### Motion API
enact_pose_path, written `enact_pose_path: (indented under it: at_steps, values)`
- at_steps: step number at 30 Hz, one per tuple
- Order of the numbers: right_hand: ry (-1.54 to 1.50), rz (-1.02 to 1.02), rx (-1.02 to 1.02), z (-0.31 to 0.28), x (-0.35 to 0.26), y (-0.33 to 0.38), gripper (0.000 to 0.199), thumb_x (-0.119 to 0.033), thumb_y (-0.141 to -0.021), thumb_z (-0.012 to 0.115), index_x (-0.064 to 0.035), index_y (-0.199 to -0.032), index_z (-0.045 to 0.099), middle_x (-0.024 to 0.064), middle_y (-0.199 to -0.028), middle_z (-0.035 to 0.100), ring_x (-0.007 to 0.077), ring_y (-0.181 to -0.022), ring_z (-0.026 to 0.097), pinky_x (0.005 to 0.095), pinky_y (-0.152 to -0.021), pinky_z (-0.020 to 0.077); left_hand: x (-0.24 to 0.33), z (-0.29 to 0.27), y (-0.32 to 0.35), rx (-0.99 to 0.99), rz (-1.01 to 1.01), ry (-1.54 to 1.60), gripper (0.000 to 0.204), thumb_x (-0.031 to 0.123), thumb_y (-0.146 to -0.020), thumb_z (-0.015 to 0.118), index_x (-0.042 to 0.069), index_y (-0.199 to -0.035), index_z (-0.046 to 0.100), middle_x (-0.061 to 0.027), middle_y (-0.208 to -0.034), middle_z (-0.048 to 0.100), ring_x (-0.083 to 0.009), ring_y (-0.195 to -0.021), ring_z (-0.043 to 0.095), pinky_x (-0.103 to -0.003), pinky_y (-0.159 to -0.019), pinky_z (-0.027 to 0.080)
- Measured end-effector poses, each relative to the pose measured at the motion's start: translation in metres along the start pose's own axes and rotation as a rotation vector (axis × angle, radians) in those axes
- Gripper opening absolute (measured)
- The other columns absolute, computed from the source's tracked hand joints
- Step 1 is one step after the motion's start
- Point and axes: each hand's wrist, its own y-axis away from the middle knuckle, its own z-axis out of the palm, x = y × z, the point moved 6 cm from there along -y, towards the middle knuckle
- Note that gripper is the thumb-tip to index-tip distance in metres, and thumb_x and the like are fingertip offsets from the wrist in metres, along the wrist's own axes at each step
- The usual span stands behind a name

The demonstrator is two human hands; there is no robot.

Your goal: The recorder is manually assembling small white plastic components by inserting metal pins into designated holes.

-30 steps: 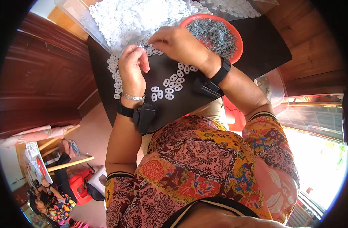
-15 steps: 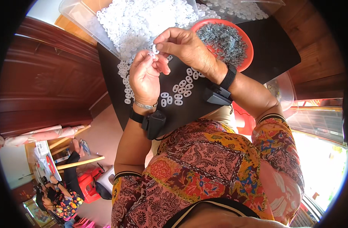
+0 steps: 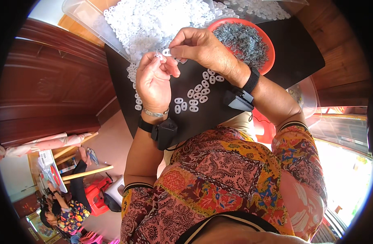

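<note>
Both hands were raised above a black worktop [image 3: 219, 118], fingertips nearly meeting. The right hand [image 3: 202, 49] pinched a small white plastic piece [image 3: 166, 52] between thumb and forefinger, holding it just beside the left hand's fingertips. The left hand [image 3: 154, 81] was curled with its fingers bent inward, and it gripped something tiny and pale at its fingertips [image 3: 158, 56]; what that was could not be made out. Each wrist wore a black strap carrying a small black box [image 3: 167, 132], and the left wrist also had a silver bracelet [image 3: 156, 114].

Below the hands, on the worktop, lay a loose cluster of white oval pieces [image 3: 194, 95], each with two holes. Beyond the hands, a clear plastic tub [image 3: 78, 16] held a large heap of white pieces [image 3: 154, 20], some spilling down along the worktop's left edge. Just beyond the right hand sat a red bowl [image 3: 268, 61] filled with small grey metal parts [image 3: 243, 40].

Near the person's body, a patterned red, orange and pink garment [image 3: 219, 183] filled the lower view. Far to the left and below, another person [image 3: 68, 211] sat on the floor beside red stools [image 3: 95, 197].
</note>
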Motion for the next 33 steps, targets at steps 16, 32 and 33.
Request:
enact_pose_path:
  at_steps: [16,32,33]
  values:
    - [-0.125,0.014,0.053,-0.001,-0.007,0.004,0.013,-0.006,-0.084,0.062,-0.0013,-0.096,0.063,0.0018,-0.080,0.062,0.0074,-0.069,0.057,0.0202,-0.065,0.0462,-0.002,0.005,0.005,0.090,-0.041,-0.305,0.016,0.016,-0.087,0.048,0.001,-0.084,0.053,-0.0062,-0.069,0.056,-0.0117,-0.054,0.049,-0.023,-0.054,0.041]
    - [0.127,-0.140,0.140,0.000,-0.017,0.011,0.014,-0.009,-0.082,0.064,-0.0001,-0.092,0.064,0.0020,-0.080,0.065,0.0063,-0.074,0.058,0.0213,-0.067,0.0487,-0.004,0.004,0.006,0.095,-0.030,-0.356,0.013,0.013,-0.087,0.050,0.003,-0.080,0.052,-0.0041,-0.064,0.053,-0.0091,-0.051,0.046,-0.021,-0.051,0.038]
    - [0.169,-0.128,0.122,0.001,-0.018,0.012,0.013,-0.008,-0.084,0.062,-0.0008,-0.095,0.063,0.0005,-0.083,0.063,0.0054,-0.077,0.058,0.0205,-0.070,0.0484,-0.004,0.004,0.006,0.102,-0.027,-0.352,0.013,0.013,-0.087,0.050,0.003,-0.080,0.052,-0.0041,-0.064,0.053,-0.0090,-0.052,0.046,-0.021,-0.051,0.038]
